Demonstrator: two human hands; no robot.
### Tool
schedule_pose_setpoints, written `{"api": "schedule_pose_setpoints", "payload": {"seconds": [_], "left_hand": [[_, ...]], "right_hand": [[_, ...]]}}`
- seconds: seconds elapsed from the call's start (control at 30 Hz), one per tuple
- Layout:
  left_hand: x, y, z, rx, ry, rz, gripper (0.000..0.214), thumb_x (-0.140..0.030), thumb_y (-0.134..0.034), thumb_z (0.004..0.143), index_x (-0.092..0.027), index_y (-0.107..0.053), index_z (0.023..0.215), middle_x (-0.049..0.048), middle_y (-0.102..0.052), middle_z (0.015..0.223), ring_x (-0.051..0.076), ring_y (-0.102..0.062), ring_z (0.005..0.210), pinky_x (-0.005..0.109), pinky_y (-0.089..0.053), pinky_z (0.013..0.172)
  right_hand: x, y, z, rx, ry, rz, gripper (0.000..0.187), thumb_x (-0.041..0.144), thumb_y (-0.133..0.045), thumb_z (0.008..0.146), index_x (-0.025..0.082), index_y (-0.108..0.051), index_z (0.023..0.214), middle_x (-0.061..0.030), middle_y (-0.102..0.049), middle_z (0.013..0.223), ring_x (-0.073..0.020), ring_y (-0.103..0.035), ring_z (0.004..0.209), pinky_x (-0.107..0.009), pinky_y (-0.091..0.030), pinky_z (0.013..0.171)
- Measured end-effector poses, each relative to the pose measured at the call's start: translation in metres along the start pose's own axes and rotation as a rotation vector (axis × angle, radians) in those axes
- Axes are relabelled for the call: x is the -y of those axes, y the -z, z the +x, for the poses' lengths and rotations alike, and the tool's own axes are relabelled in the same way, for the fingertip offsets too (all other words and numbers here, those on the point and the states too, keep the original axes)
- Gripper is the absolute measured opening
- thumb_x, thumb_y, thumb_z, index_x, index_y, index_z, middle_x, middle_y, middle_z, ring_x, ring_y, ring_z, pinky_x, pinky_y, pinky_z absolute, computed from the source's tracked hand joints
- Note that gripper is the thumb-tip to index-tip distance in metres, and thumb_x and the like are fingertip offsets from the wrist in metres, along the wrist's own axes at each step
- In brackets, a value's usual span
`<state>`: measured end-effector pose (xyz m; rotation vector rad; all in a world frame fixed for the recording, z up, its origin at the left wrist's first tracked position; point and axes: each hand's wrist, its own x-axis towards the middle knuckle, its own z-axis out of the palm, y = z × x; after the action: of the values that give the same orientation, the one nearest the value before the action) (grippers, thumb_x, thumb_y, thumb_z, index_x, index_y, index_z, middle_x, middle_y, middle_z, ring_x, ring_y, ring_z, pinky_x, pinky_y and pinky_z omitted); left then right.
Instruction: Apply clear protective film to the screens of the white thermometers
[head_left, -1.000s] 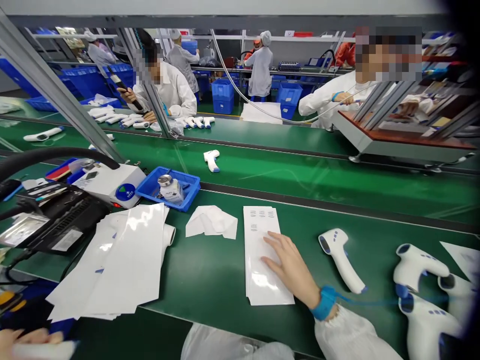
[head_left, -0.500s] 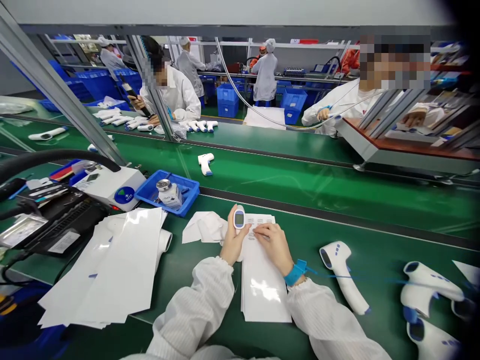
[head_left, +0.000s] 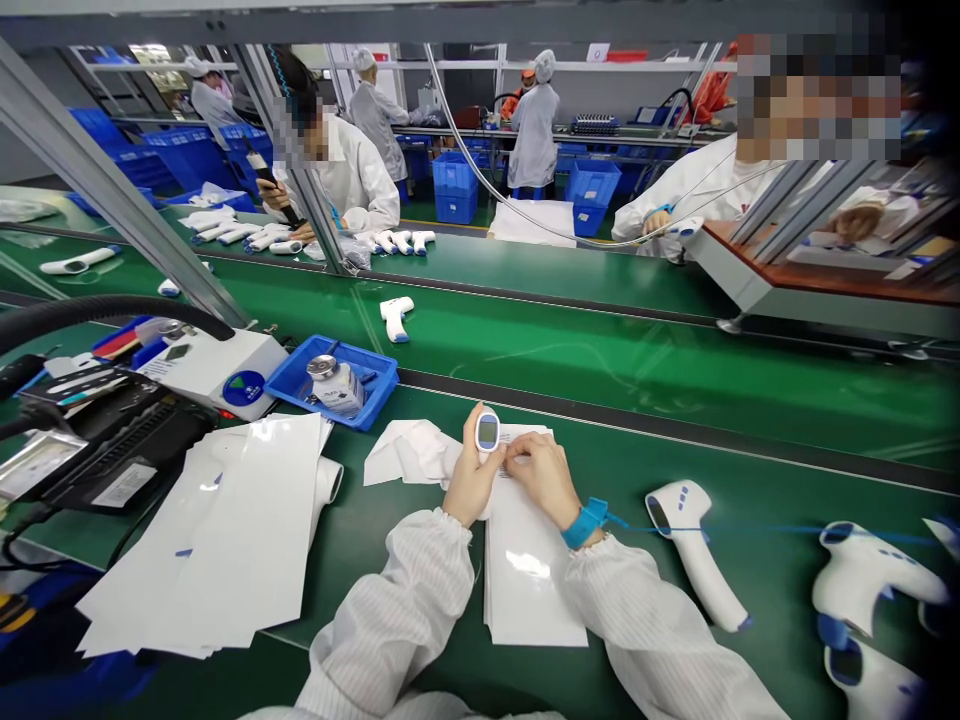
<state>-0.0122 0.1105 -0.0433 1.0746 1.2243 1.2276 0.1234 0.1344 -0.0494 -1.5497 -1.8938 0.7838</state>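
My left hand (head_left: 469, 482) is wrapped round a white thermometer gun (head_left: 487, 432), its small screen facing me. My right hand (head_left: 541, 474) is closed in a pinch at a white label sheet (head_left: 529, 585) lying on the green bench, fingertips right beside the gun's head. What the pinch holds is too small to make out. A blue wrist strap (head_left: 586, 523) with a thin cord sits on my right wrist. Both sleeves are white.
More white thermometer guns lie at right (head_left: 694, 556) (head_left: 870, 585). A crumpled white cloth (head_left: 409, 455), glossy sheets (head_left: 225, 530), a blue tray (head_left: 296, 380) holding a bottle (head_left: 336, 380), and a black device (head_left: 105, 425) are at left. A gun (head_left: 394, 316) rides the conveyor; other people work beyond.
My left hand came up from the lower left with the thermometer gun to the sheet's top. My right hand moved up the sheet and closed into a pinch by the gun.
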Motion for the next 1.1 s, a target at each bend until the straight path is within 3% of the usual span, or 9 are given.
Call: {"api": "schedule_pose_setpoints", "payload": {"seconds": [0.13, 0.2, 0.33, 0.4, 0.5, 0.6, 0.73, 0.83, 1.1], "left_hand": [[-0.002, 0.002, 0.006, 0.001, 0.050, -0.027, 0.071, -0.030, -0.058, 0.089, -0.033, -0.022, 0.150, 0.0063, -0.055, 0.130, 0.021, -0.060, 0.110, 0.039, -0.045, 0.100], [-0.006, 0.002, 0.008, 0.004, 0.078, -0.045, 0.072, -0.029, -0.058, 0.088, -0.034, -0.021, 0.150, 0.0058, -0.056, 0.126, 0.019, -0.063, 0.103, 0.037, -0.049, 0.095], [-0.017, -0.006, -0.010, 0.035, 0.146, -0.071, 0.075, -0.029, -0.056, 0.088, -0.035, -0.015, 0.151, 0.0061, -0.059, 0.118, 0.013, -0.065, 0.073, 0.028, -0.055, 0.065], [-0.021, -0.013, -0.030, 0.065, 0.171, -0.081, 0.075, -0.033, -0.055, 0.089, -0.035, -0.013, 0.151, 0.0083, -0.058, 0.122, 0.009, -0.058, 0.057, 0.023, -0.049, 0.050], [-0.022, -0.024, -0.060, 0.125, 0.235, -0.119, 0.072, -0.040, -0.054, 0.090, -0.035, -0.016, 0.151, 0.0122, -0.049, 0.140, 0.004, -0.048, 0.047, 0.020, -0.040, 0.039], [-0.021, -0.031, -0.074, 0.122, 0.283, -0.118, 0.069, -0.037, -0.053, 0.091, -0.036, -0.018, 0.151, 0.0130, -0.040, 0.148, 0.001, -0.042, 0.044, 0.018, -0.037, 0.036], [-0.019, -0.032, -0.073, 0.145, 0.291, -0.074, 0.071, -0.023, -0.052, 0.089, -0.040, -0.018, 0.150, 0.0096, -0.028, 0.157, 0.000, -0.045, 0.044, 0.017, -0.037, 0.034], [-0.017, -0.032, -0.072, 0.144, 0.287, -0.085, 0.074, -0.017, -0.049, 0.087, -0.040, -0.018, 0.150, 0.0084, -0.030, 0.156, 0.000, -0.046, 0.045, 0.016, -0.037, 0.034], [-0.015, -0.031, -0.072, 0.139, 0.254, -0.058, 0.069, -0.019, -0.048, 0.089, -0.039, -0.019, 0.149, 0.0085, -0.028, 0.157, 0.002, -0.049, 0.047, 0.017, -0.039, 0.034]], "right_hand": [[0.016, 0.012, -0.016, 0.124, 0.104, 0.064, 0.014, 0.009, -0.060, 0.070, 0.020, -0.059, 0.062, -0.0026, -0.067, 0.084, -0.0217, -0.057, 0.089, -0.038, -0.041, 0.087], [0.026, 0.025, -0.032, 0.281, 0.149, 0.159, 0.016, 0.004, -0.059, 0.067, 0.020, -0.057, 0.063, 0.0002, -0.067, 0.081, -0.0173, -0.061, 0.081, -0.032, -0.046, 0.081], [0.041, 0.056, -0.058, 0.651, -0.025, 0.550, 0.011, 0.008, -0.059, 0.069, 0.019, -0.057, 0.070, 0.0013, -0.062, 0.078, -0.0125, -0.061, 0.067, -0.025, -0.049, 0.064], [0.044, 0.066, -0.058, 0.576, -0.097, 0.600, 0.009, 0.011, -0.059, 0.071, 0.019, -0.056, 0.069, 0.0004, -0.060, 0.079, -0.0125, -0.059, 0.068, -0.025, -0.047, 0.062], [0.042, 0.070, -0.050, 0.356, -0.050, 0.449, 0.008, 0.012, -0.058, 0.073, 0.019, -0.057, 0.068, -0.0020, -0.059, 0.087, -0.0146, -0.058, 0.078, -0.026, -0.045, 0.065], [0.039, 0.069, -0.041, 0.245, 0.005, 0.325, 0.006, 0.015, -0.059, 0.074, 0.020, -0.061, 0.070, -0.0040, -0.058, 0.095, -0.0177, -0.057, 0.089, -0.029, -0.045, 0.073], [0.039, 0.068, -0.035, 0.214, 0.035, 0.341, 0.008, 0.015, -0.059, 0.074, 0.020, -0.060, 0.068, -0.0050, -0.062, 0.100, -0.0199, -0.059, 0.097, -0.034, -0.046, 0.085], [0.042, 0.068, -0.031, 0.209, 0.048, 0.363, 0.009, 0.016, -0.058, 0.076, 0.021, -0.059, 0.068, -0.0044, -0.065, 0.095, -0.0199, -0.062, 0.094, -0.034, -0.047, 0.085], [0.044, 0.064, -0.030, 0.143, 0.042, 0.361, 0.008, 0.019, -0.059, 0.076, 0.021, -0.059, 0.068, -0.0042, -0.068, 0.088, -0.0202, -0.063, 0.089, -0.034, -0.048, 0.081]]}}
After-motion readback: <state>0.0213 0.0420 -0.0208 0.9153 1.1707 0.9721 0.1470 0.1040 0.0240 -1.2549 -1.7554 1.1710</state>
